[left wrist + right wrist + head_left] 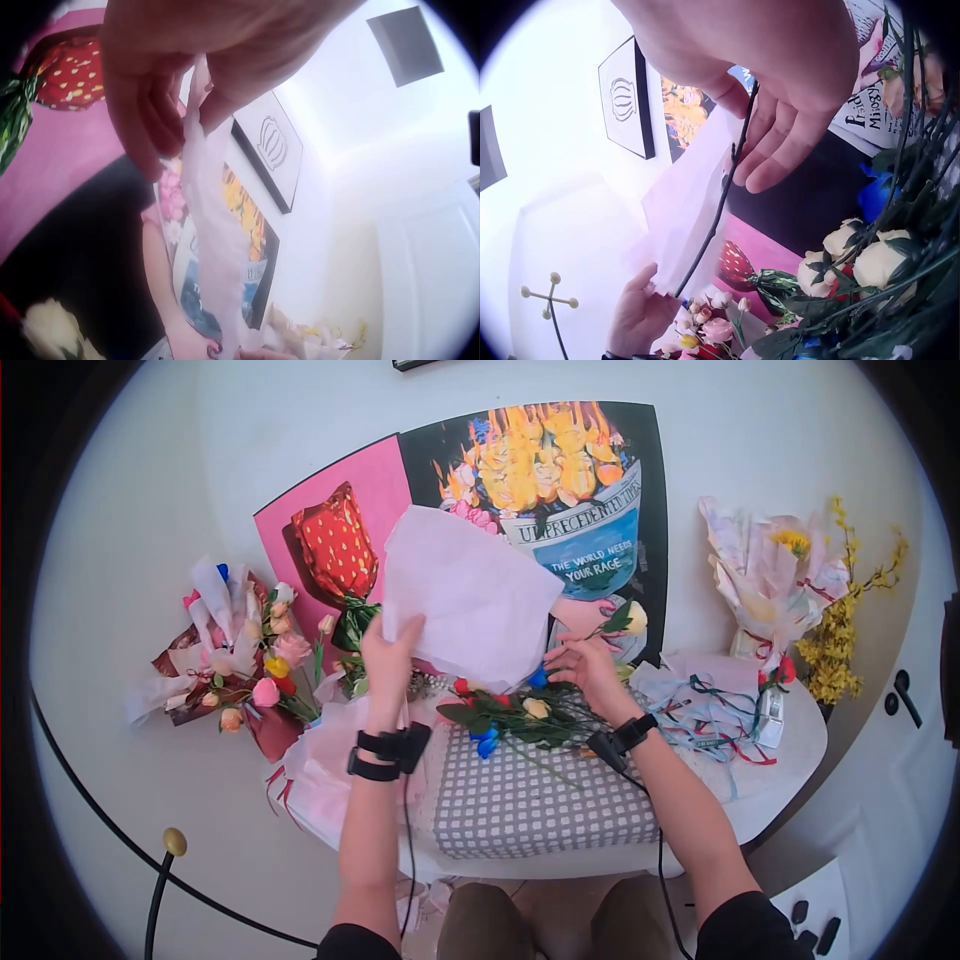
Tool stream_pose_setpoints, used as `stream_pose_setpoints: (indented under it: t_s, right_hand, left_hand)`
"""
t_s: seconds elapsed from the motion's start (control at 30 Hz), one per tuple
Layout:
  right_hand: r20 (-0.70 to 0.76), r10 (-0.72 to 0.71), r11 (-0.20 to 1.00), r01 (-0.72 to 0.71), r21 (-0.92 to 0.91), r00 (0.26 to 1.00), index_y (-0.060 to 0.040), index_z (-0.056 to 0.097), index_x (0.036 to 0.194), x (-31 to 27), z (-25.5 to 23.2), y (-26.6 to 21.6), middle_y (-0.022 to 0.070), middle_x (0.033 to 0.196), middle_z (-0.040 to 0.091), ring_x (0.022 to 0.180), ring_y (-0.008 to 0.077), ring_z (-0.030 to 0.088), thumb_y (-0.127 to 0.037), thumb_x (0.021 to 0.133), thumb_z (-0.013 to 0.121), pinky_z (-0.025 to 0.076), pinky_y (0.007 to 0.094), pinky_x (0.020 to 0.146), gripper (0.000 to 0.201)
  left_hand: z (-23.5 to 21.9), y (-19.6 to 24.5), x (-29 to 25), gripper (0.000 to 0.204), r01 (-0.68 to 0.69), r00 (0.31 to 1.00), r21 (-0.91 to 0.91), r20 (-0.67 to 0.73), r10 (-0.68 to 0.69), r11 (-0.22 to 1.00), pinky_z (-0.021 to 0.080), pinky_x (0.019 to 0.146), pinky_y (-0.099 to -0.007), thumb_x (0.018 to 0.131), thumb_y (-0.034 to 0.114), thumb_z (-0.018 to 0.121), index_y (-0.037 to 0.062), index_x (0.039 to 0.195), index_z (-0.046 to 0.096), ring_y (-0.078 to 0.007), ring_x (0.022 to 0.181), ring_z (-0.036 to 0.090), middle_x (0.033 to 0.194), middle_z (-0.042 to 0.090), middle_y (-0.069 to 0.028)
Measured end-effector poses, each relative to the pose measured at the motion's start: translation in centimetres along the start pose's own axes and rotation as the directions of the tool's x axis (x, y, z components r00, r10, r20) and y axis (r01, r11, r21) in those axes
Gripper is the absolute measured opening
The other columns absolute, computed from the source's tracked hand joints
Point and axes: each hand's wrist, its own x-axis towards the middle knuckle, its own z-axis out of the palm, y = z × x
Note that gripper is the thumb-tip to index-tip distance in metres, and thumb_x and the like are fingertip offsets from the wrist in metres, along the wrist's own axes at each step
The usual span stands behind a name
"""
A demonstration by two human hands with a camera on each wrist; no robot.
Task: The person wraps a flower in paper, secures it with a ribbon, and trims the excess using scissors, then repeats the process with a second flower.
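Observation:
My left hand (392, 650) pinches the left edge of a pale pink sheet of wrapping paper (470, 595), which stands up above the table. Thumb and fingertips meet over the folded paper edge in the left wrist view. Between the thumb and fingers of my right hand (592, 675) runs a thin dark flower stem (724, 195). A cream rose (636, 618) with a leaf shows just beyond that hand. Below both hands lies a pile of flowers: a cream rose (536, 708), blue blooms (484, 742) and red ones among green leaves.
A grey checked cloth (545, 800) covers the table's front. Pink wrapping paper (340, 765) lies at left, tangled ribbons (710, 715) at right. Wrapped bouquets stand on both sides, with yellow blossoms (845, 650) at far right. Posters (645, 510) lean against the wall behind.

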Motion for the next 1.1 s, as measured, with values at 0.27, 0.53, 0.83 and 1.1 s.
stream_pose_setpoints:
  t_s: [0.27, 0.53, 0.83, 1.1]
  right_hand:
    - [-0.090, -0.008, 1.000, 0.009, 0.009, 0.996, 0.0003, 0.051, 0.129, 0.7, -1.2, 0.6, 0.0130, 0.084, 0.065, 0.073, 0.0231, 0.067, -0.016, 0.101, 0.048, 0.059, 0.0375, 0.062, 0.032]
    - [-0.046, 0.001, 0.997, -0.005, -0.073, 0.999, 0.0001, 0.049, 0.138, 0.8, -1.1, 1.0, 0.0065, 0.076, 0.058, 0.065, 0.0172, 0.061, -0.014, 0.102, 0.044, 0.057, 0.0354, 0.056, 0.039]
    - [0.002, -0.357, 0.874, 0.335, -0.352, 0.934, -0.0039, 0.053, 0.142, 0.0, 0.2, -0.8, -0.0028, 0.071, 0.040, 0.059, 0.0083, 0.044, -0.024, 0.112, 0.042, 0.042, 0.0238, 0.050, 0.038]
    - [-0.041, -0.565, 0.647, 0.412, -0.642, 0.824, 0.0019, 0.062, 0.127, -0.4, 0.6, -1.4, 0.0152, 0.109, 0.069, 0.091, 0.0215, 0.064, -0.013, 0.107, 0.047, 0.048, 0.0346, 0.082, 0.029]
  left_hand:
    - [-14.5, 2.9, 5.1, 0.042, 0.142, 0.902, 0.412, 0.321, -0.289, 0.900, 0.055, 0.068, -0.0300, 0.081, 0.018, 0.081, -0.0046, 0.113, 0.067, -0.0137, 0.078, 0.068, 0.092, 0.073, -0.0077]
    - [-22.0, -5.5, 2.8, 0.071, 0.052, 0.789, 0.816, 0.320, -0.525, 0.576, 0.054, 0.083, -0.0365, 0.071, 0.009, 0.086, -0.0070, 0.131, 0.052, -0.0215, 0.094, 0.066, 0.105, 0.067, -0.0155]
    - [-14.9, 0.1, -2.5, 0.081, -0.531, 0.760, 0.713, 0.640, -0.115, 0.458, 0.049, 0.102, -0.0468, 0.075, 0.032, 0.087, -0.0052, 0.136, 0.048, -0.0421, 0.126, 0.053, 0.129, 0.057, -0.0305]
    - [-18.1, -9.3, -8.3, 0.149, -0.545, 0.374, 0.821, 0.419, -0.827, 0.169, 0.019, 0.123, -0.0585, 0.066, 0.095, 0.060, -0.0035, 0.162, 0.004, -0.0571, 0.150, 0.018, 0.161, 0.016, -0.0403]
